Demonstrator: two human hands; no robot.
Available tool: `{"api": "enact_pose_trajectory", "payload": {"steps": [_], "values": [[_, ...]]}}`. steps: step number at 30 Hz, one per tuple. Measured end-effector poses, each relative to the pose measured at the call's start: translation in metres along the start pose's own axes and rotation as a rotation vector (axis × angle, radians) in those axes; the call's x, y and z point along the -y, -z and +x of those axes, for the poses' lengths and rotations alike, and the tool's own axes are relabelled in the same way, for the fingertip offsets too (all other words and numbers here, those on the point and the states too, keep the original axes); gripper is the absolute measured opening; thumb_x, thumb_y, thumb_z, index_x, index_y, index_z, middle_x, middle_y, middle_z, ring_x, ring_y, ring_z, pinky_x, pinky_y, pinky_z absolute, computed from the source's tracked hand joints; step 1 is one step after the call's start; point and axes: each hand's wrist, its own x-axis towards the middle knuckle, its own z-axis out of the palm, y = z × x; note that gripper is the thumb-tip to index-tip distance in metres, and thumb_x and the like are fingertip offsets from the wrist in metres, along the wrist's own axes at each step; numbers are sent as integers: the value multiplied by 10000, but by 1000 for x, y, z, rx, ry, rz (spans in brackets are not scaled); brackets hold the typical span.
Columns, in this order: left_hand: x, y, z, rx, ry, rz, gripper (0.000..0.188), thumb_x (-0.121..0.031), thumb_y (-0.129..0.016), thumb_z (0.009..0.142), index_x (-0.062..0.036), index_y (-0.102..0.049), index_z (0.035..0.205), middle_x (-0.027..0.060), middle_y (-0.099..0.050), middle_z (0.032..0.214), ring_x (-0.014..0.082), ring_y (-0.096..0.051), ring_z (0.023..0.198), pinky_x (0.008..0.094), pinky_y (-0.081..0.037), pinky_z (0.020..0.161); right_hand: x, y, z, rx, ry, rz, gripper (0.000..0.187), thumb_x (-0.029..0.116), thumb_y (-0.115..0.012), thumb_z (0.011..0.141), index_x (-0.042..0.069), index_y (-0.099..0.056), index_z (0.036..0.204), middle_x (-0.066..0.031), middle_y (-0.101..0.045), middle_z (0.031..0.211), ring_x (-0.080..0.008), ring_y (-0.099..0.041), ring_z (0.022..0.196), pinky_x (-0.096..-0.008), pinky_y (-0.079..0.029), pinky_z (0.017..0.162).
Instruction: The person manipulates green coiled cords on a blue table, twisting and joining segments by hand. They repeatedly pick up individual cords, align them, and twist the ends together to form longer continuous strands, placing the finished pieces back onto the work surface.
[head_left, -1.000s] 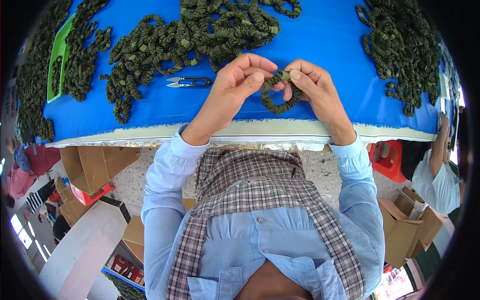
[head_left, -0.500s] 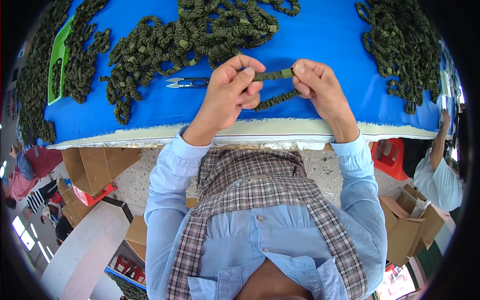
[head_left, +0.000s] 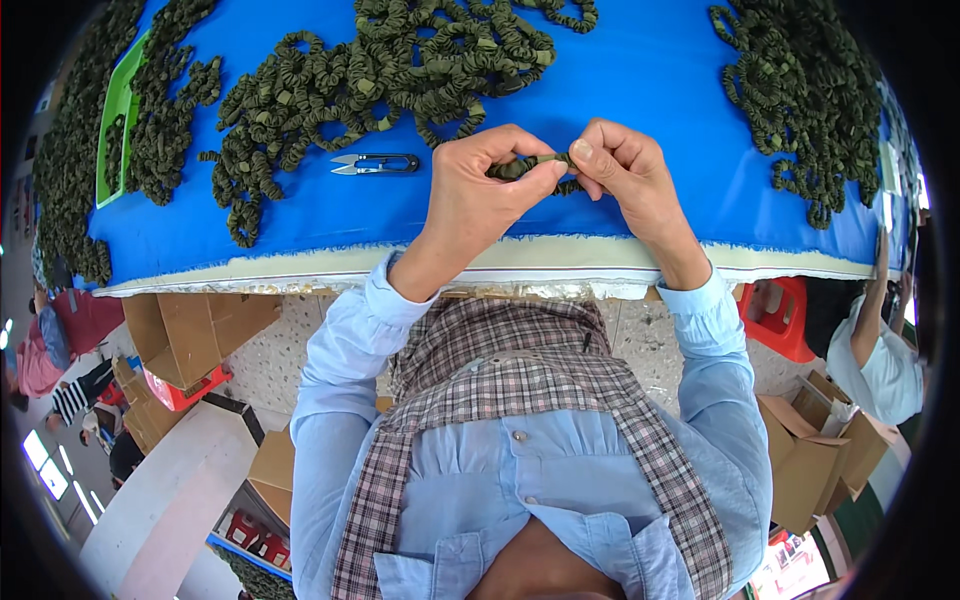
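Observation:
Between my two hands, just above the near edge of the blue-covered table, is a dark olive gathered fabric band [head_left: 514, 168], like a scrunchie. My left hand [head_left: 490, 180] pinches it between thumb and fingertips. Close beside it, my right hand [head_left: 625, 180] grips the band's other side with thumb and forefinger. Much of the band is hidden behind my fingers. Left of my left hand lies a pair of thread snips [head_left: 375, 164], its blades pointing left. Beyond the hands spreads a heap of the same olive bands [head_left: 400, 75].
More olive bands pile up at the far right [head_left: 800, 100] and far left [head_left: 75, 150], near a green tray [head_left: 118, 110]. Below the table edge stand cardboard boxes [head_left: 195, 335] and a red stool [head_left: 778, 318]. A person in a light shirt [head_left: 878, 355] is at the right.
My left hand has moved right and slightly down, close to my right hand. The band, stretched out between them before, is now bunched in the fingers. The snips are more fully uncovered.

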Motion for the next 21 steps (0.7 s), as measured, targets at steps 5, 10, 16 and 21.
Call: {"api": "enact_pose_trajectory", "payload": {"steps": [5, 10, 16, 21], "values": [[4, 18, -3, 44, 31, -34, 74, -40, -688, 795, -6, -623, 791, -43, -565, 575, -15, -436, 516, 173, -299, 457, -2, 9, 2, -116, -71, 173, 264, 217, -584, 937, 76, -556, 715, 30, -485, 580, -31, -369, 507, -212, -327, 518], [-5, 27, -3, 95, 69, -78, 74, -32, -655, 807, -8, -588, 787, -30, -581, 612, -13, -445, 534, 178, -313, 476, -2, 18, 4, -76, -86, 181, 242, 220, -594, 926, 76, -581, 731, 39, -475, 560, -22, -350, 498, -204, -295, 482], [-4, 29, -2, 150, 17, -73, 72, 3, -600, 805, -5, -613, 875, -40, -545, 607, -8, -406, 525, 188, -281, 472, 10, -1, -2, 58, -119, -129, 191, 201, -653, 899, 11, -661, 888, 48, -537, 648, -3, -395, 560, -195, -294, 492], [-4, 29, -2, 218, 42, -102, 179, -19, -634, 789, -19, -650, 967, -53, -506, 572, -4, -385, 504, 197, -261, 453, 3, 2, -1, 93, -81, -94, 180, 170, -608, 913, 16, -642, 828, 39, -547, 649, -14, -384, 554, -208, -282, 486]]}}
